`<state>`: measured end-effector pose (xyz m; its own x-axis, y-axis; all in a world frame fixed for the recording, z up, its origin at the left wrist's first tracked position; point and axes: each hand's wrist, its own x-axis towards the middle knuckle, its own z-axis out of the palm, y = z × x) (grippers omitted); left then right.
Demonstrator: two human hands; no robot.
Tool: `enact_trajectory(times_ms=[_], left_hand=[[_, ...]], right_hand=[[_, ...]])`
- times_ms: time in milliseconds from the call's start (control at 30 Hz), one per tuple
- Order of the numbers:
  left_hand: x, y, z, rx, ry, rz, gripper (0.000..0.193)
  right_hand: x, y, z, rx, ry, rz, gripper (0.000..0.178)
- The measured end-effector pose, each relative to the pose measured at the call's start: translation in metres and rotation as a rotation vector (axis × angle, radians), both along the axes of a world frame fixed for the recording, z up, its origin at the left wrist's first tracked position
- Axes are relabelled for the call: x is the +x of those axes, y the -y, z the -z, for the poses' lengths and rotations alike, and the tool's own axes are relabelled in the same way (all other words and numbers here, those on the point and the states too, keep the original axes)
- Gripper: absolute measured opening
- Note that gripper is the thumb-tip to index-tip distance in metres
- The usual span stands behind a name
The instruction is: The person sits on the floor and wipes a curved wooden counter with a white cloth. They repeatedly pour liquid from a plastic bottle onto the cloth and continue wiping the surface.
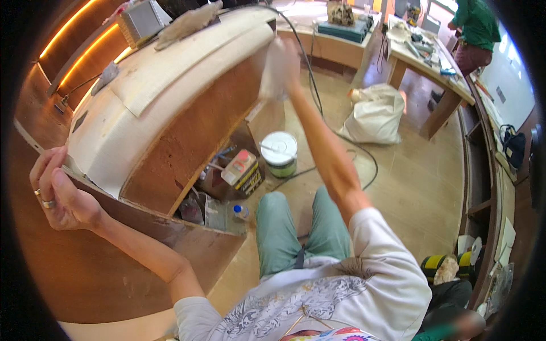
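Note:
A curved counter with a white top (pixel 170 74) and a brown wooden front (pixel 187 119) fills the upper left. My left hand (pixel 71 193), two rings on its fingers, is curled at the edge of a brown wooden end panel (pixel 165 213) beside it. My right arm reaches far forward. Blurred by motion, my right hand (pixel 291 62) grips a whitish cloth or sheet (pixel 273 71) at the counter's far end; its exact kind is unclear. A grey stone-like lump (pixel 106 77) and a metal-coloured box (pixel 142 23) rest on the counter.
Below the counter stand a white-lidded bucket (pixel 278 149), a boxy can (pixel 242 170) and a small blue-capped bottle (pixel 240 212). A black cable (pixel 315 85) trails to the floor near a white sack (pixel 375 116). At the far right, a person in green (pixel 476 28) stands by a cluttered worktable (pixel 398 51).

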<state>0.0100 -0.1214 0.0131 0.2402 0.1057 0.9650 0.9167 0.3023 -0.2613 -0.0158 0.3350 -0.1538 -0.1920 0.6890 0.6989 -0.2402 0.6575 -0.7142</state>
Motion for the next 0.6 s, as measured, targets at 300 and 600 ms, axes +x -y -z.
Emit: enact_trajectory(times_ms=[300, 600], left_hand=[[-0.002, 0.005, 0.004, 0.037, 0.008, 0.036, 0.024], [0.041, -0.029, 0.038, 0.031, 0.090, 0.257, 0.027]], right_hand=[[0.019, -0.027, -0.006, -0.038, 0.114, -0.068, 0.031], [0.093, 0.032, 0.046, -0.306, 0.034, -0.721, 0.027]])
